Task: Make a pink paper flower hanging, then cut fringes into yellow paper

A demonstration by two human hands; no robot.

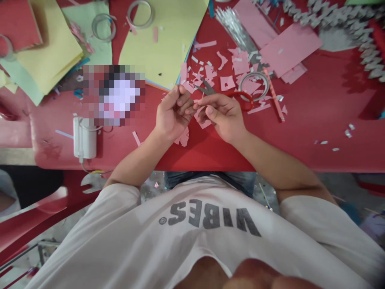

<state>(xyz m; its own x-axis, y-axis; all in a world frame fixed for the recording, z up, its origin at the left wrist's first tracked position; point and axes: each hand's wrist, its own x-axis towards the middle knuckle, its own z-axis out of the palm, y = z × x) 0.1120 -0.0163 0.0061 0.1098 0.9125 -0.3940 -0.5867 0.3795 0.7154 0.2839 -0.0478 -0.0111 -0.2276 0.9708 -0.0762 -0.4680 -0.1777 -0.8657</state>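
**Hands over a red work table, seen from the head camera.** The left hand (173,113) and the right hand (221,118) are held together above the glossy red plastic table (300,148), with the fingers curled inward. The right index fingertip (197,106) meets the curled fingers of the left hand. Whether a small item is pinched there cannot be told. Neither hand grips the steel scissors with red loop handles (224,93), which lie on the table just beyond the right hand, with the blades pointing toward the left hand. Scattered around the scissors are irregular pink paper scraps (227,83). To the right of the scissors lie a clear adhesive tape roll (254,86) and a slender pink-and-red stick (273,94). Farther right and beyond is a flat pink paper sheet (290,48). Left of the scissors and beyond them is a pale yellow paper sheet (159,40). Well left of the scissors stands a white plastic power adapter (84,137). A pixelated patch (114,94) hides the table between the adapter and the yellow sheet.
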